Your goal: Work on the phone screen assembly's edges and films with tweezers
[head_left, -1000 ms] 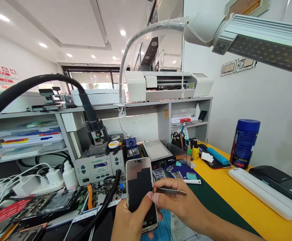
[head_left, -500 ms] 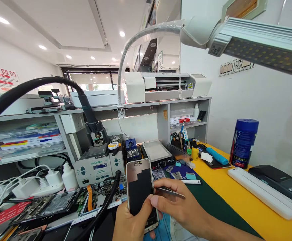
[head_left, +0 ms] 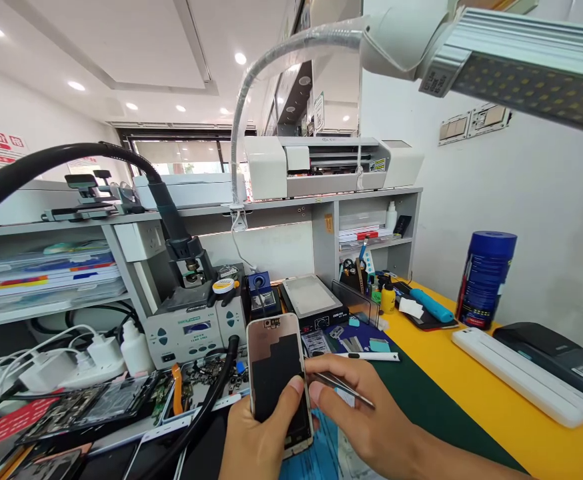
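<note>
My left hand [head_left: 264,427] is wrapped round a phone screen assembly [head_left: 274,363], its back side facing me, with black film over a bare metal sheet and a pale frame. The thumb lies across its lower right part. The assembly is held tilted up above a blue mat [head_left: 309,460]. At its right edge, my right hand [head_left: 354,407] is closed round slim metal tweezers [head_left: 344,389], which slant down to the right between thumb and fingers. Fingertips hide the tweezers' tips, so I cannot tell whether they touch the frame.
A hot-air station [head_left: 196,333] stands behind on the left, its black hose [head_left: 211,393] running forward. Circuit boards [head_left: 91,407] and phone parts crowd the left. A heating plate [head_left: 314,303] sits behind the phone. A lamp [head_left: 521,73] overhangs the upper right; a blue canister [head_left: 486,280] stands right.
My left thumb has moved up along the right edge of the assembly. My right thumb has drawn slightly away from it, to the right, with the tweezers still in hand.
</note>
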